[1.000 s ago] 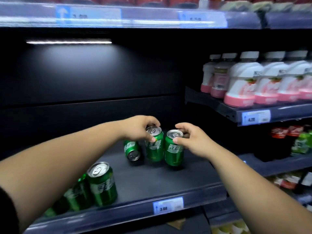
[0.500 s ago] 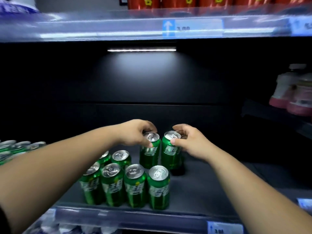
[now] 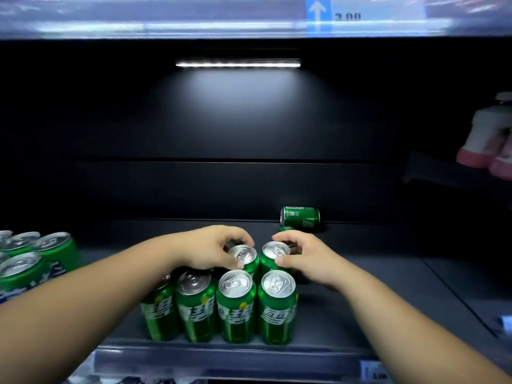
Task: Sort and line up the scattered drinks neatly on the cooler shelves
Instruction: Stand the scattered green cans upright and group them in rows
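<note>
- Both held cans have been brought nearer the front row since half a second ago; they are now set directly behind its two rightmost cans, where a gap was seen before.
- Left can (image 3: 243, 257) is grasped at the rim by the left hand (image 3: 213, 249), thumb at the near edge and fingers curled over the far edge.
- Right can (image 3: 274, 254) is grasped the same way by the right hand (image 3: 302, 259), thumb on the near rim.
- Both cans are held upright, side by side, almost touching, on the dark shelf (image 3: 374, 300).
- Whether their bases rest on the shelf cannot be told, since they are hidden by the front row (image 3: 221, 309).
- Four upright green cans are lined up in that row near the shelf's front edge; more cans behind its left end are mostly hidden by the left arm.
- One can (image 3: 300, 216) lying on its side is now seen at the back of the shelf, to the right of the hands, with another green can partly hidden just below it.
- A group of green cans (image 3: 33, 259) at the far left is shown larger and closer than before.
- Pink-and-white bottles (image 3: 490, 139), blurred, are seen on a higher shelf at the right.
- Above, a light strip (image 3: 238, 63) and a price rail (image 3: 346, 16) are seen.
</note>
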`<state>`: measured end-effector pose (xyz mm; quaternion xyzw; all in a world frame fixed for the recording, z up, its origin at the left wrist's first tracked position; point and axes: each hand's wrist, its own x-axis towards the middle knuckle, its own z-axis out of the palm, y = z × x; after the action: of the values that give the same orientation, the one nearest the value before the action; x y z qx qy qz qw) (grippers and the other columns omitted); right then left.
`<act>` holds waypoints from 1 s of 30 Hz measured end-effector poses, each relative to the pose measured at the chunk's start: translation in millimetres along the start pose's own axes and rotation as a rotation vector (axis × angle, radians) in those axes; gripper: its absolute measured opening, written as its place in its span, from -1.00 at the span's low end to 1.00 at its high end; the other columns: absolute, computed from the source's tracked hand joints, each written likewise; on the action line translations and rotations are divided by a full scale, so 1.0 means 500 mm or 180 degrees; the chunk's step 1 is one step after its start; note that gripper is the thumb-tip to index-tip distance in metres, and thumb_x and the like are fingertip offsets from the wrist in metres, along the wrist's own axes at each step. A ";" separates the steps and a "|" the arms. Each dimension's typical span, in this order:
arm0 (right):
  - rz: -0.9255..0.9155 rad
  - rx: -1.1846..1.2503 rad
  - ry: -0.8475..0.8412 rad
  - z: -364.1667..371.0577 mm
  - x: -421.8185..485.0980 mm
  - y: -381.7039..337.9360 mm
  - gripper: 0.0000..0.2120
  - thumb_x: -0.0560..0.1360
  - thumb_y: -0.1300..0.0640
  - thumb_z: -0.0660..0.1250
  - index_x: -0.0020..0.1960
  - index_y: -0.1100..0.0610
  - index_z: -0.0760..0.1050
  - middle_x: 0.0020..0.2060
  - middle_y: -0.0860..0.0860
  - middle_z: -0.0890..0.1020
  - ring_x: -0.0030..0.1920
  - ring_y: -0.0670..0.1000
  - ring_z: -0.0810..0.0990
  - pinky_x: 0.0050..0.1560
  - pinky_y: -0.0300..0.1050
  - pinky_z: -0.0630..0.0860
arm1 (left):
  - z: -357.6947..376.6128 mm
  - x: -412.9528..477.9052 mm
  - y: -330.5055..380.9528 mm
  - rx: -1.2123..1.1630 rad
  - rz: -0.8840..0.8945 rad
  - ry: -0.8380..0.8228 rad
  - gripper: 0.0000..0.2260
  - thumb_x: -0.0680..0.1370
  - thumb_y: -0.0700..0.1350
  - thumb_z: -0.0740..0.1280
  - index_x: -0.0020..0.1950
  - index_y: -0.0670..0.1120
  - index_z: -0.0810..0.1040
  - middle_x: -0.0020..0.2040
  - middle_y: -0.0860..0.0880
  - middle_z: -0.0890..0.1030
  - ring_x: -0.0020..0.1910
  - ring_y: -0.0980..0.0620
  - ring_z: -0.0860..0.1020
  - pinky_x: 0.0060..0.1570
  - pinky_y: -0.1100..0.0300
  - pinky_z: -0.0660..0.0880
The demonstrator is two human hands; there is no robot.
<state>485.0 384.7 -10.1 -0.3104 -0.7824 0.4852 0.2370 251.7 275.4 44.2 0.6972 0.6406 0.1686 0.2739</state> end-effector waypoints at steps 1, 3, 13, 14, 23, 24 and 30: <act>0.0022 -0.0011 -0.0041 -0.001 -0.002 0.002 -0.51 0.26 0.00 0.52 0.19 -0.10 0.55 0.12 -0.03 0.66 0.17 0.03 0.63 0.22 0.05 0.57 | -0.002 0.000 0.000 -0.0173 -0.0022 -0.0028 -0.73 0.52 -0.12 0.45 0.21 0.06 0.57 0.02 0.09 0.67 -0.02 0.11 0.63 0.06 0.18 0.55; 0.0084 -0.0002 -0.0086 -0.003 -0.004 0.005 -0.49 0.27 -0.10 0.51 0.21 -0.12 0.57 0.13 -0.07 0.66 0.17 0.00 0.63 0.25 0.07 0.56 | -0.004 0.002 -0.001 -0.0328 -0.0062 -0.0016 -0.78 0.56 -0.13 0.40 0.21 0.02 0.60 -0.02 0.14 0.68 -0.04 0.21 0.61 0.06 0.28 0.47; 0.0043 0.0073 -0.0123 0.005 -0.034 0.005 -0.57 0.37 -0.07 0.46 0.23 -0.12 0.57 0.14 -0.10 0.67 0.21 -0.03 0.61 0.33 0.11 0.49 | 0.014 -0.004 0.002 -0.0043 -0.0225 0.0153 -0.81 0.56 0.01 0.37 0.14 0.22 0.60 0.07 0.30 0.64 0.10 0.25 0.58 0.28 0.14 0.46; 0.0018 0.0086 -0.0108 0.008 -0.036 0.007 -0.56 0.36 -0.09 0.46 0.23 -0.13 0.57 0.16 -0.11 0.66 0.22 -0.05 0.61 0.35 0.10 0.48 | 0.017 -0.006 0.003 -0.0018 -0.0217 0.0183 -0.81 0.52 0.07 0.36 0.12 0.25 0.59 0.12 0.29 0.64 0.14 0.23 0.58 0.31 0.10 0.45; -0.0059 0.0388 0.0050 0.026 -0.039 0.025 -0.56 0.29 -0.18 0.47 0.16 -0.24 0.58 0.16 -0.09 0.66 0.24 -0.01 0.60 0.35 0.14 0.47 | 0.047 -0.027 0.005 0.0301 0.0003 0.0512 -0.76 0.56 0.19 0.30 0.21 0.23 0.52 0.19 0.29 0.58 0.18 0.31 0.51 0.29 0.08 0.44; -0.0054 0.0396 0.0059 0.027 -0.039 0.025 -0.58 0.30 -0.16 0.47 0.16 -0.23 0.58 0.15 -0.08 0.66 0.23 0.00 0.60 0.35 0.14 0.48 | 0.047 -0.028 0.007 0.0339 0.0008 0.0513 -0.72 0.53 0.25 0.27 0.21 0.24 0.51 0.18 0.29 0.58 0.18 0.30 0.51 0.28 0.07 0.44; -0.0006 0.0498 0.0035 0.024 -0.041 0.015 -0.65 0.44 0.09 0.46 0.21 -0.09 0.55 0.14 -0.04 0.64 0.26 0.09 0.58 0.34 0.14 0.48 | 0.048 -0.036 0.015 0.0410 -0.0032 0.0581 -0.61 0.43 0.39 0.18 0.18 0.30 0.50 0.12 0.34 0.58 0.13 0.31 0.53 0.21 0.11 0.46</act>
<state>493.2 365.4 -23.4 -0.2928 -0.7411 0.5429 0.2652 269.8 253.3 31.7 0.6919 0.6760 0.1885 0.1698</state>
